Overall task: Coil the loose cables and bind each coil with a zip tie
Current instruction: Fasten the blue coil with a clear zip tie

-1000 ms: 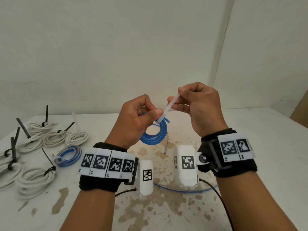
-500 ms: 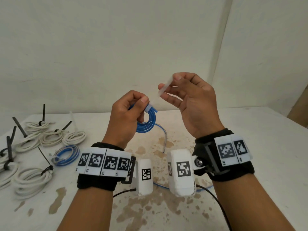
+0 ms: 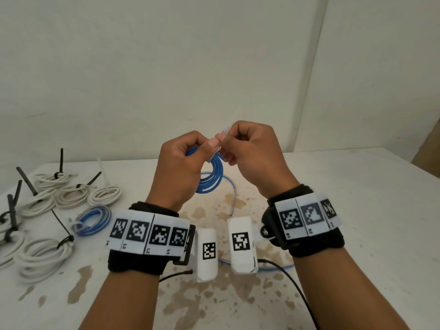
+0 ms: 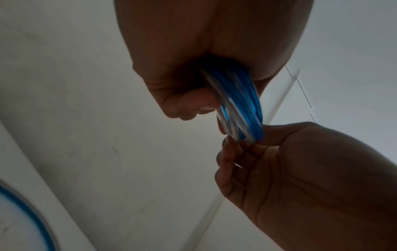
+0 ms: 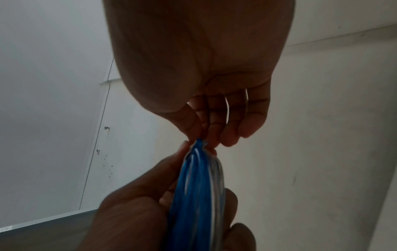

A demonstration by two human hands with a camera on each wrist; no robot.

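Blue coil, zip tie re-gripped at its top.
Right hand, drawn away a moment ago, pinches the tie beside left hand, which clasps the coil; cinching likely unfinished.

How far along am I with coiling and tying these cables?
Done: white coils and one blue coil lie zip-tied on the table. In hand: left hand holds another blue coil; right hand pinches its clear zip tie. Left: cinching it.

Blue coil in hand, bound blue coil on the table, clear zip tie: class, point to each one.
Blue coil [image 3: 214, 177]: head view, lower loop.
Bound blue coil [image 3: 94, 220]: head view, middle strands.
Clear zip tie [image 3: 225, 132]: head view, tip above the fingers.
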